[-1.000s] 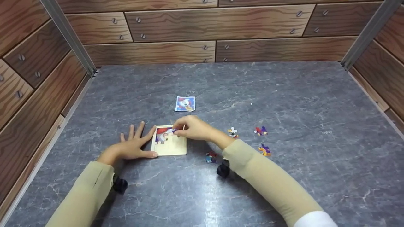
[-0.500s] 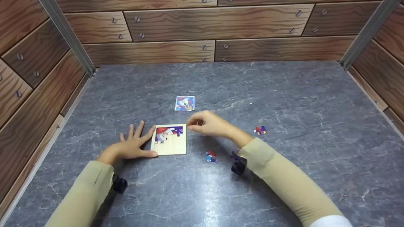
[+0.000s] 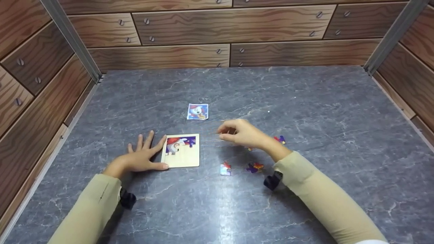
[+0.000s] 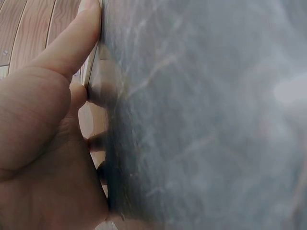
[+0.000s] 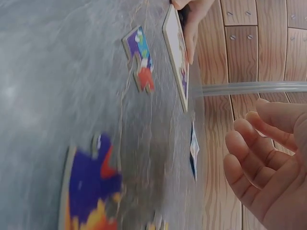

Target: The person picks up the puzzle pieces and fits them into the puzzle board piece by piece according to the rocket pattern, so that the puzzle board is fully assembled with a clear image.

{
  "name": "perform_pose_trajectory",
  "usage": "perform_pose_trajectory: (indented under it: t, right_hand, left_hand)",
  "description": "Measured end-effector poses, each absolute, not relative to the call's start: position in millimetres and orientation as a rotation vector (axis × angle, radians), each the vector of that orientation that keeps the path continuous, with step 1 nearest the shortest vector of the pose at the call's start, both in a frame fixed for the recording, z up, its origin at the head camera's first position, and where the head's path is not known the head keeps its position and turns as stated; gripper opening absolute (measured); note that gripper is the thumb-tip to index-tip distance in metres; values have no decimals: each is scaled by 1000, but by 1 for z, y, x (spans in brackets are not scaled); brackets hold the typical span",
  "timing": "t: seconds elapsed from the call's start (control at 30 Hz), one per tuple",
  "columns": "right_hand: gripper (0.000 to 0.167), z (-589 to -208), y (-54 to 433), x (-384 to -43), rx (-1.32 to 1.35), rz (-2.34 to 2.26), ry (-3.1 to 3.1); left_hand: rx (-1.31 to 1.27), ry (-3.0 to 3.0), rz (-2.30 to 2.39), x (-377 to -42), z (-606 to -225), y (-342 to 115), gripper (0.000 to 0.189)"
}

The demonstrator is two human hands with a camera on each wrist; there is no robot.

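My left hand (image 3: 142,157) lies with fingers spread at the left side of a pale puzzle tray (image 3: 188,159). Its thumb touches the near left corner and its index finger the far left corner. Joined puzzle pieces (image 3: 174,144) with a red, white and purple picture fill the tray's upper and left part; bare wood shows elsewhere. To the right of the tray, my right hand (image 3: 242,134) hovers over the table, fingers loosely curled. In the right wrist view that hand (image 5: 273,163) holds nothing. Nearby lie a red-and-blue puzzle piece (image 3: 225,168) and a purple-and-orange puzzle piece (image 3: 255,167).
A small picture card (image 3: 197,112) of a white dog lies beyond the tray. Past the right wrist sits a red-and-purple puzzle piece (image 3: 280,139); another piece (image 3: 250,149) peeks out under the hand. Wood-patterned walls (image 3: 183,56) border the grey marbled table (image 3: 322,112).
My right hand has let go of a puzzle piece at the tray's upper right and drawn away rightward. That piece now sits in the tray. The left hand has stayed at the tray's edge.
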State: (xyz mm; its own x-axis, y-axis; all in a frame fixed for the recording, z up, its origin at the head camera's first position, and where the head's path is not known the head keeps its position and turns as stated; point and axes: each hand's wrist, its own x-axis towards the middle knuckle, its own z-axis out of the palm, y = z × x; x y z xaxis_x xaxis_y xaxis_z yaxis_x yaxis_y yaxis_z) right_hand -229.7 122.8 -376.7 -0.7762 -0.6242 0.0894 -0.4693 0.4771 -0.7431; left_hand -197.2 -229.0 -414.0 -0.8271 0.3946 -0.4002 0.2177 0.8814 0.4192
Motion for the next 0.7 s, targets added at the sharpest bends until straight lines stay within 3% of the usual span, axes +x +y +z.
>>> perform_pose_trajectory:
  t: [0.7]
  right_hand:
    - [27, -385, 189, -223, -774, -1182, 2652]
  left_hand:
    - [443, 2553, 488, -199, -414, -229, 101]
